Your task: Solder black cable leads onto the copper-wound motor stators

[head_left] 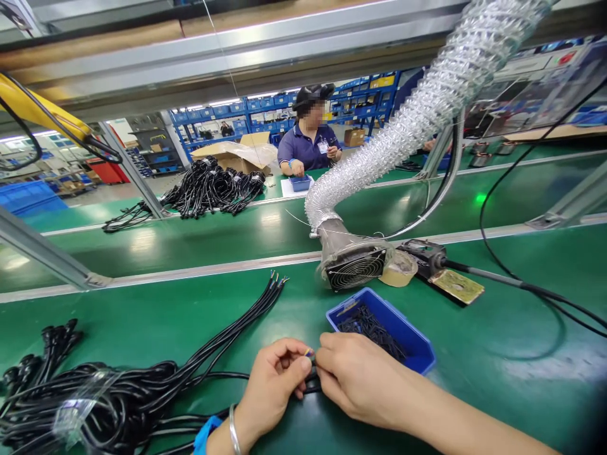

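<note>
My left hand (272,387) is closed on the end of a black cable (312,383), where a bit of yellow and blue wire (308,352) shows at the fingertips. Beside it, my right hand (358,376) pinches at the same spot; its fingertips hide whatever they hold. A blue bin (423,361) stands just behind the right hand, with many small black parts (371,327) inside. Left of my hands lies a tied bundle of black cables (156,385), its stripped wire ends (277,278) pointing away from me.
Behind the bin stand a fan (356,268) on a silver duct (379,142), a roll of tape (399,268) and a soldering iron stand (427,256). Across the line, a person (308,145) sits near a heap of black cables (213,186). Metal posts (42,246) divide the benches.
</note>
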{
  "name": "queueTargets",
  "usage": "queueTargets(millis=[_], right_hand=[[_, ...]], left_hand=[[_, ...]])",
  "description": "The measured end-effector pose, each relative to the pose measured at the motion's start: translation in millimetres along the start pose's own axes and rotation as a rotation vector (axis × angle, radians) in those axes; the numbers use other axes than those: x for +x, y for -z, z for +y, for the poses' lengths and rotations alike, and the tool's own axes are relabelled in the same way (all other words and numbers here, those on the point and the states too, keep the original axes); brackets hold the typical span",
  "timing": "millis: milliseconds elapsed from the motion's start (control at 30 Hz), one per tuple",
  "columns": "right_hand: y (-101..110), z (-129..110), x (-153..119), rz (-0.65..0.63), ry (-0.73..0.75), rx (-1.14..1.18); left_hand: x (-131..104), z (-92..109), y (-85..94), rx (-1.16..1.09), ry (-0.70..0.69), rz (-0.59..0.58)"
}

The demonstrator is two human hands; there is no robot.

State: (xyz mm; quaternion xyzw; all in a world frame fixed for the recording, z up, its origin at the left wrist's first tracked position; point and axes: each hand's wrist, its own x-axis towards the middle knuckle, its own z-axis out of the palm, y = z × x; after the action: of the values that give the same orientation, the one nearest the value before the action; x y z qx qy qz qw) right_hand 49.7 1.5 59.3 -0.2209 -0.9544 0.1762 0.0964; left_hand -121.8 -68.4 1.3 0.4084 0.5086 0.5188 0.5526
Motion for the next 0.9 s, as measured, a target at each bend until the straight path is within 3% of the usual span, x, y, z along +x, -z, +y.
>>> queueTargets(millis=[267,900], right_hand=[[14,8,-7,0.274,-0.083,0.333],[-3,3,-5,0.251,-0.079,0.394]], left_hand=[[-4,-4,-3.5,0.046,0.032,-0.004],[-5,-6,-4.3,-0.009,-0.013,-0.022]])
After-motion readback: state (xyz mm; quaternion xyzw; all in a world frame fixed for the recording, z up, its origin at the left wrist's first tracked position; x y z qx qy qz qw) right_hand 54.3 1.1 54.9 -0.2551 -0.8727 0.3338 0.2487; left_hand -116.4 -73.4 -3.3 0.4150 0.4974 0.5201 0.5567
